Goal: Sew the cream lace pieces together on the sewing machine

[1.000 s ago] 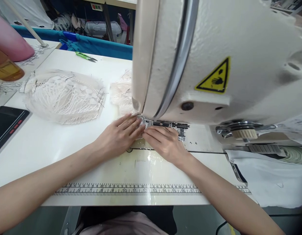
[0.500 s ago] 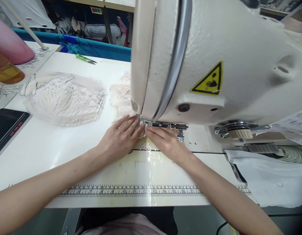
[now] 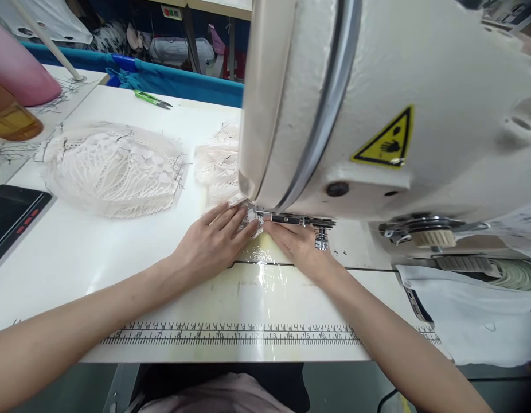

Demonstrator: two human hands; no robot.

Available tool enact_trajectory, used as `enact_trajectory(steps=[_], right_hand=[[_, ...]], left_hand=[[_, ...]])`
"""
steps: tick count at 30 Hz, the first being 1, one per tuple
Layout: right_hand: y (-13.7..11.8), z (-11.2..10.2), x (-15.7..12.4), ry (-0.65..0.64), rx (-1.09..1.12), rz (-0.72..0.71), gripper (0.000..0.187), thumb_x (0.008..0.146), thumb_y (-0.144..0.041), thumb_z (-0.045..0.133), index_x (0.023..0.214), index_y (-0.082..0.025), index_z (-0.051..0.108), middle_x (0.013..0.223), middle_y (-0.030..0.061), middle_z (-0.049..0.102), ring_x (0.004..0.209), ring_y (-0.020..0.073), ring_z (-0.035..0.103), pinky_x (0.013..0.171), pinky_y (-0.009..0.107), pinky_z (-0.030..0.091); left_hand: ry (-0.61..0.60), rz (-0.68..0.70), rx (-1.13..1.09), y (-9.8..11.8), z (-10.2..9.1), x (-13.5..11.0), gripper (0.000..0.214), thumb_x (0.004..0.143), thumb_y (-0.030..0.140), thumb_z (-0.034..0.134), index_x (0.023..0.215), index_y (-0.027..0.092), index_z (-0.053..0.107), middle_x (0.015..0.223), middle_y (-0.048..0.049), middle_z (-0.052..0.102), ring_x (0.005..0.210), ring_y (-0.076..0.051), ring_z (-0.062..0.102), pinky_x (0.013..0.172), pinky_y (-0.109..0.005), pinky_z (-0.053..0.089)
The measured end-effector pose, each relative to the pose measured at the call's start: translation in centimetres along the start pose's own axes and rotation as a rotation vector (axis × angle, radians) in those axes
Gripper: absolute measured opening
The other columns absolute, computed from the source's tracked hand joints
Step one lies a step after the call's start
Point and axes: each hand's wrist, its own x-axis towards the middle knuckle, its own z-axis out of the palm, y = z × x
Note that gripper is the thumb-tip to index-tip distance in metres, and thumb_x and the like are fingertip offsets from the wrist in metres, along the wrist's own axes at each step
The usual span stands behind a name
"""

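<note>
A white lace piece [image 3: 250, 217] lies at the needle area of the sewing machine [image 3: 377, 69]. My left hand [image 3: 209, 241] rests flat on this lace, fingers stretched forward and slightly apart. Close by on the other side, my right hand [image 3: 303, 248] has its fingers pressed together at the lace's right edge, beside the metal presser parts [image 3: 287, 219]. The machine head partly hides the right fingers. Behind my left hand, gathered pale lace [image 3: 218, 166] runs out of sight behind the machine head; I cannot tell whether it joins the piece under my hands.
Another lace piece [image 3: 114, 172] with loose dark threads lies left. Green thread snips [image 3: 151, 99] are behind it, and a black phone-like device [image 3: 16, 215] is at the left edge. A printed ruler [image 3: 231, 334] follows the front edge; white cloth [image 3: 476, 315] lies right.
The view has shifted slightly, so the machine appears further right. A little more lace shows between my hands, and the right hand sits slightly further right. Both hands stay at the lace.
</note>
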Motion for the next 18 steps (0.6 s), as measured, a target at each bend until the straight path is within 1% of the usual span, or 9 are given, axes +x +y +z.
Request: enact_trajectory(steps=[3,8,10,13,16,18], right_hand=[[0.7,0.6,-0.3,-0.008,0.046,0.013,0.017,0.095,-0.024,0.053,0.097,-0.023,0.07,0.093,-0.0021,0.074,0.082,0.0103,0.066,0.079,0.024,0.048],[1.6,1.5,-0.5,-0.016,0.071,0.07,0.023,0.097,-0.029,0.05,0.091,-0.021,0.071,0.078,-0.0021,0.071,0.066,0.009,0.061,0.065,0.023,0.046],[1.5,1.4,-0.4,-0.008,0.062,0.076,0.025,0.097,-0.03,0.048,0.094,-0.021,0.071,0.081,-0.0009,0.072,0.067,0.0097,0.061,0.064,0.024,0.046],[0.8,0.7,-0.3,-0.008,-0.02,-0.011,0.022,0.097,-0.027,0.05,0.1,-0.022,0.071,0.092,-0.0002,0.074,0.077,0.011,0.065,0.07,0.025,0.047],[0.2,-0.1,-0.6,0.034,-0.211,-0.128,0.019,0.094,-0.026,0.054,0.104,-0.025,0.07,0.101,-0.0028,0.074,0.082,0.0119,0.066,0.071,0.027,0.045],[0.1,-0.3,-1.0,0.081,-0.304,-0.159,0.018,0.093,-0.028,0.056,0.106,-0.028,0.07,0.104,-0.0036,0.074,0.081,0.0121,0.067,0.071,0.028,0.043]], left_hand=[[-0.011,-0.01,0.003,0.0,0.0,0.1,0.03,0.093,0.02,0.053,0.121,0.014,0.061,0.114,-0.0132,0.069,0.105,-0.025,0.066,0.095,-0.04,0.051],[-0.041,-0.034,0.0,-0.1,0.0,0.3,0.028,0.096,0.023,0.048,0.12,0.017,0.062,0.113,-0.0106,0.069,0.104,-0.024,0.066,0.095,-0.039,0.051],[-0.052,-0.048,-0.012,-0.1,-0.1,0.4,0.029,0.098,0.026,0.046,0.12,0.017,0.062,0.113,-0.0111,0.069,0.107,-0.025,0.065,0.095,-0.04,0.051],[-0.044,-0.063,-0.036,0.0,-0.2,0.3,0.029,0.097,0.024,0.048,0.121,0.015,0.061,0.118,-0.0119,0.068,0.114,-0.026,0.062,0.099,-0.042,0.049],[0.002,-0.004,-0.083,0.2,-0.2,0.0,0.031,0.095,0.011,0.047,0.124,0.012,0.059,0.125,-0.0107,0.065,0.12,-0.025,0.058,0.104,-0.041,0.046],[0.018,0.031,-0.137,0.3,-0.1,-0.3,0.034,0.094,0.007,0.045,0.126,0.008,0.057,0.127,-0.0116,0.064,0.121,-0.024,0.058,0.106,-0.04,0.045]])
